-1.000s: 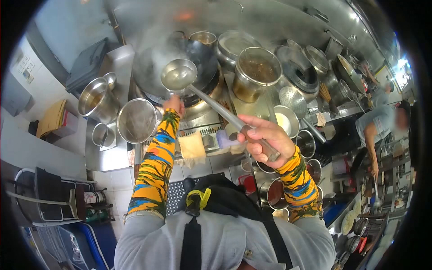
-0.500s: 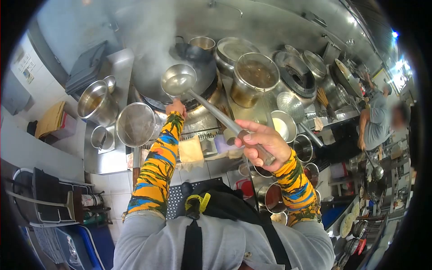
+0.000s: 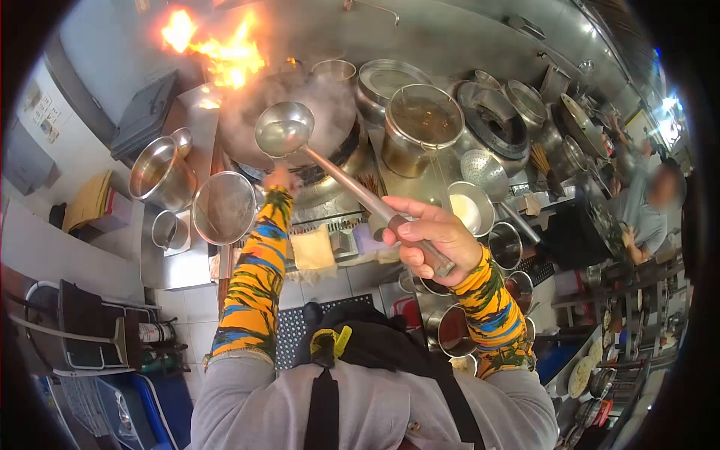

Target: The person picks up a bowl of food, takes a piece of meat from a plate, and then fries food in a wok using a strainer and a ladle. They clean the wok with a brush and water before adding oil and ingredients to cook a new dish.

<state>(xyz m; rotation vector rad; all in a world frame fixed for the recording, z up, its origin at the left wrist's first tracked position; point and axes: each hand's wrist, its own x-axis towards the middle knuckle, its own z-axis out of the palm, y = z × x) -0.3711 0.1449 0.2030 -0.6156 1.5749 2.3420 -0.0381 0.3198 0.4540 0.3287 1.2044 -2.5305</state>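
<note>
My right hand grips the handle of a long steel ladle, whose bowl hovers over the near side of a smoking black wok on the burner. My left hand reaches to the wok's near rim; what it grasps is blurred. Orange flames flare at the wok's far left. Both arms wear yellow patterned sleeves.
A round strainer and steel pots stand left of the wok. A stockpot of brown liquid, a skimmer and bowls lie right. Another person works at far right. A folded cloth rests on the counter edge.
Flames have burst up at the wok's far left, with thicker smoke. The ladle bowl and my left hand shifted slightly left. The person at the right moved.
</note>
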